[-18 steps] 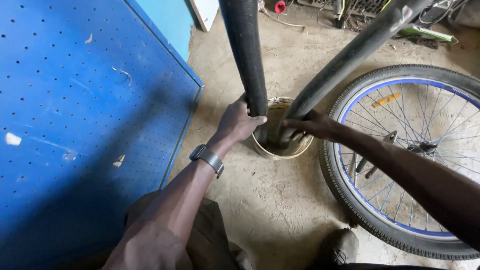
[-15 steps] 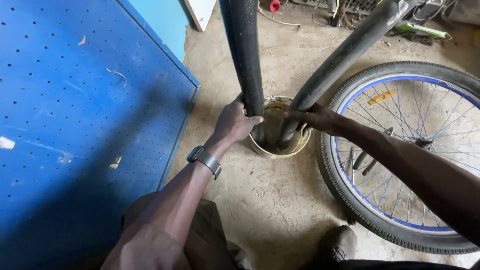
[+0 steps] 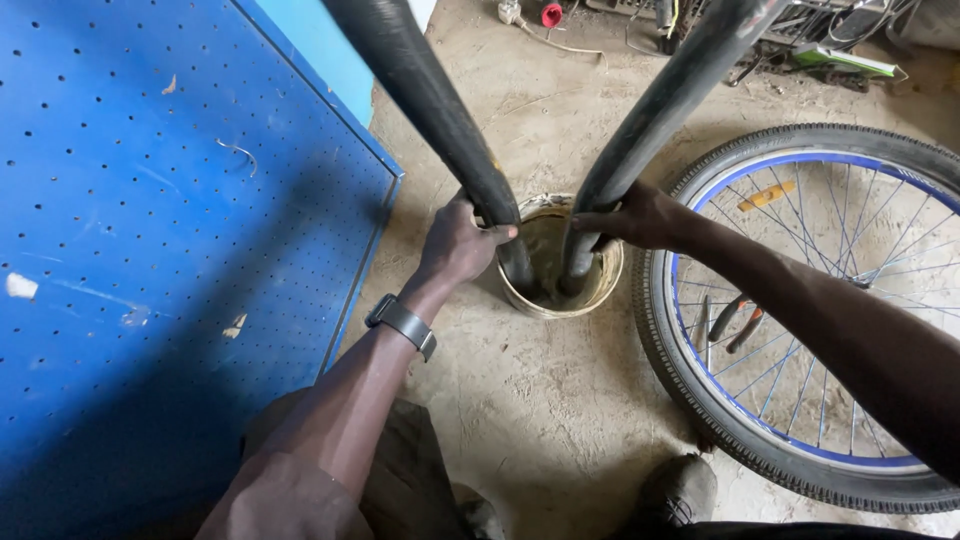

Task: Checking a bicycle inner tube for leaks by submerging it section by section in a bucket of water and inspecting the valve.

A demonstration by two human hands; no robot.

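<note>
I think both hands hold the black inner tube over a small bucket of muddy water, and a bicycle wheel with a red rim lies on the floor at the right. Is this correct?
Not quite. The head view shows the bicycle wheel has a blue rim, not red. The rest holds: the left hand and right hand grip the black inner tube over the small bucket of muddy water.

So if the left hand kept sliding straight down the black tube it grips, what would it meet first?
Probably the bucket: the left hand grips the inner tube just above its rim, and the tube dips into murky water inside. Rim or water first, depth is unclear.
</note>
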